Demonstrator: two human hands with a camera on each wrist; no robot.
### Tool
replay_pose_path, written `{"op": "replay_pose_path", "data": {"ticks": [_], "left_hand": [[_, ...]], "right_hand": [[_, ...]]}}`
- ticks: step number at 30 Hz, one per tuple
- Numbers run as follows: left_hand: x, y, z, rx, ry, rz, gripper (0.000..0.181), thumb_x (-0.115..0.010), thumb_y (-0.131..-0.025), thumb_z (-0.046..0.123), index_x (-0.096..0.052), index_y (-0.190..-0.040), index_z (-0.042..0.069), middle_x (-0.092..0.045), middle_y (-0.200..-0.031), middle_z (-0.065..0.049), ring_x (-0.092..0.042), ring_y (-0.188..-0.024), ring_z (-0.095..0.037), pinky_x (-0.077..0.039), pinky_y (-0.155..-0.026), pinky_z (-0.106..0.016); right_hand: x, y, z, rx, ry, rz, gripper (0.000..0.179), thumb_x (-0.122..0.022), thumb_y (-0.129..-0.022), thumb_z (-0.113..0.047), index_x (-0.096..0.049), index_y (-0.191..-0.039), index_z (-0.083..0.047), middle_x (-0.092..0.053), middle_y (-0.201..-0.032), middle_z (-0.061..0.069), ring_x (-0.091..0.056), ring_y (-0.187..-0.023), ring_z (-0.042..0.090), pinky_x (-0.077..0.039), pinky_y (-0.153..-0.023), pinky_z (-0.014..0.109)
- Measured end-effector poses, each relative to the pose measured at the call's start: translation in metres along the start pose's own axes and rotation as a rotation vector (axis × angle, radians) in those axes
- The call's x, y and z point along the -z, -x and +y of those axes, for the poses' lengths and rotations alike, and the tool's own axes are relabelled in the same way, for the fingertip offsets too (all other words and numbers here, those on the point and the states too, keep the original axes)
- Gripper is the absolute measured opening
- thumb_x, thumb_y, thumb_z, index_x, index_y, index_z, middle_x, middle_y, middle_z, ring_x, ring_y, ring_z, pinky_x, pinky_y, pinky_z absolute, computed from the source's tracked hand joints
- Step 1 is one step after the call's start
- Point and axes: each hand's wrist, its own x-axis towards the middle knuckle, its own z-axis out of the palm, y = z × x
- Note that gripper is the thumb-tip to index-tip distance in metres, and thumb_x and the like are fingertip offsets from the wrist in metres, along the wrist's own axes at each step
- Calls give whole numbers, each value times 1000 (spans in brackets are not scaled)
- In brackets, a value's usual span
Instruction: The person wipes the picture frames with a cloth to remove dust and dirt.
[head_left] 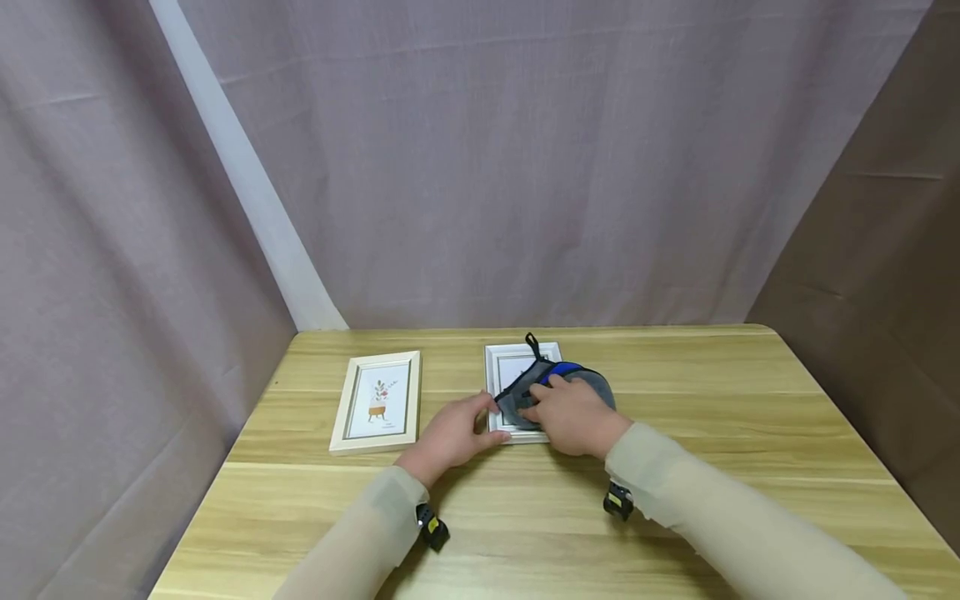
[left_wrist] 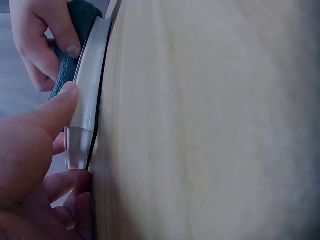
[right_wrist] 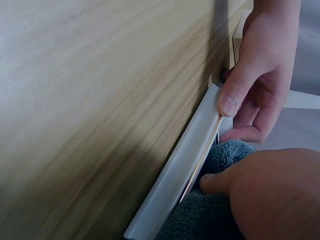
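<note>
Left grip (head_left: 453, 433) clamped on white frame (head_left: 492, 371), right grip (head_left: 573, 415) on grey-blue cloth (head_left: 598, 383) (fingers bent, pinching).

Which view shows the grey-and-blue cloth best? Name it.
The head view: it shows most of the cloth, its blue patch and black loop, with the right hand covering part. The left wrist view gives a piece beside the white frame; the right wrist view, a fuzzy close-up cut off below.

Looks matt and fuzzy on the grey-and-blue cloth (head_left: 597, 382), smooth and slightly glossy on the white frame (head_left: 492, 367), wood-grained across the table (head_left: 750, 417), matt and clothlike on the curtain (head_left: 450, 167).
</note>
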Motion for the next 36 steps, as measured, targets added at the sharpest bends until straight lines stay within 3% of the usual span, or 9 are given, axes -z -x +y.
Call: {"op": "replay_pose_path", "data": {"ticks": [8, 21, 29, 36], "left_hand": [[2, 1, 2, 2, -13, -5, 41, -82, -98, 53, -69, -123, 23, -63, -88, 7, -58, -79, -17, -50, -74, -37], [1, 1, 1, -11, -14, -1, 39, -82, -98, 52, -69, -121, 24, -64, -89, 8, -60, -82, -16, -51, -75, -37], [2, 3, 0, -18, -28, 8, 38, -83, -98, 50, -70, -122, 25, -72, -101, 5, -66, -92, -17, -55, -83, -41], [3, 2, 2, -29, -17, 3, 37, -84, -98, 49, -71, -121, 24, -73, -100, 3, -67, -94, -19, -56, -86, -43]], "right_hand": [[7, 11, 9, 6, -10, 2, 41, -65, -106, -16, -76, -142, -30, -68, -126, 5, -57, -104, 29, -56, -95, 54], [0, 16, 14, 14, -5, 12, 39, -67, -107, -20, -75, -144, -30, -68, -133, 5, -59, -112, 31, -56, -96, 57], [-2, 11, 16, 0, -18, 3, 44, -66, -107, -18, -71, -149, -32, -66, -137, 6, -58, -114, 31, -58, -92, 54], [1, 1, 24, -35, -35, -29, 45, -68, -107, -18, -71, -150, -32, -66, -140, 6, -57, -111, 29, -59, -89, 50]]}}
